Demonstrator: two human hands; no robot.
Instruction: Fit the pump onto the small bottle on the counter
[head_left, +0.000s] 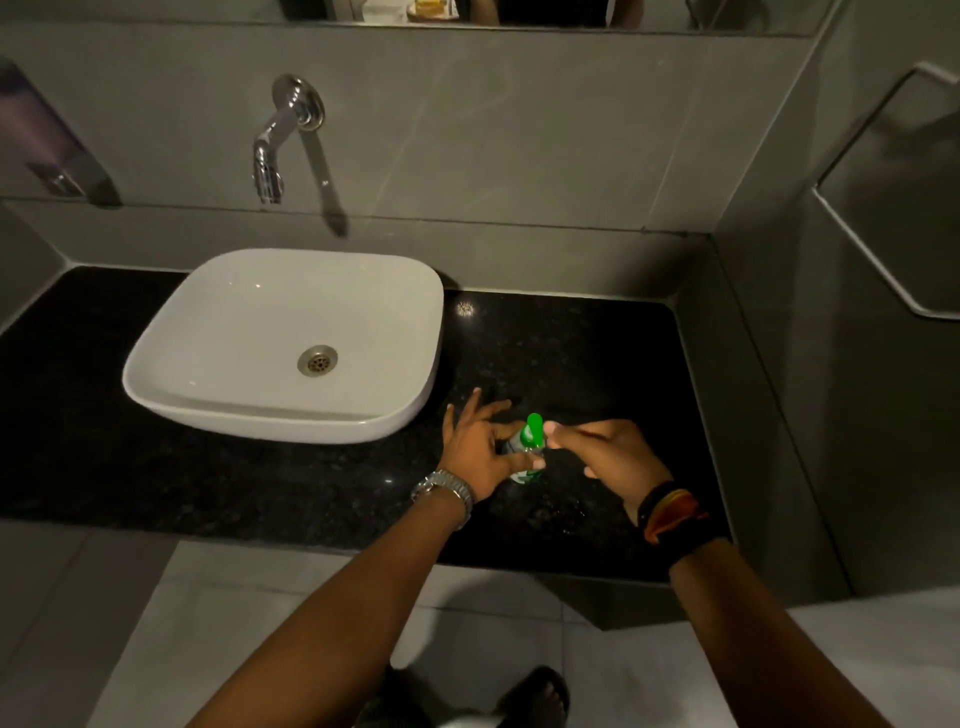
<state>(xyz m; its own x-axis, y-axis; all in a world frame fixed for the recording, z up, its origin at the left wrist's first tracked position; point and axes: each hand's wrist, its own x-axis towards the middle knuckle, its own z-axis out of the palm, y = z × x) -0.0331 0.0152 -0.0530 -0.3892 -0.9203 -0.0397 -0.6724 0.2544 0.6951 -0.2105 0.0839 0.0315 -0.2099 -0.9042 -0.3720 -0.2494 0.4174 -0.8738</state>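
A small clear bottle (521, 453) with a green label stands on the black counter (597, 364), to the right of the basin. A bright green pump (533, 429) sits on top of it. My left hand (480, 448) holds the bottle's body between thumb and fingers, the other fingers spread. My right hand (602, 452) comes in from the right, its thumb and fingertips pinching the pump's collar. The bottle's neck is hidden by my fingers.
A white basin (171, 364) sits on the counter's left half, under a chrome wall tap (275, 150). Grey tiled walls close in the back and right side. The counter's front edge runs just below my wrists.
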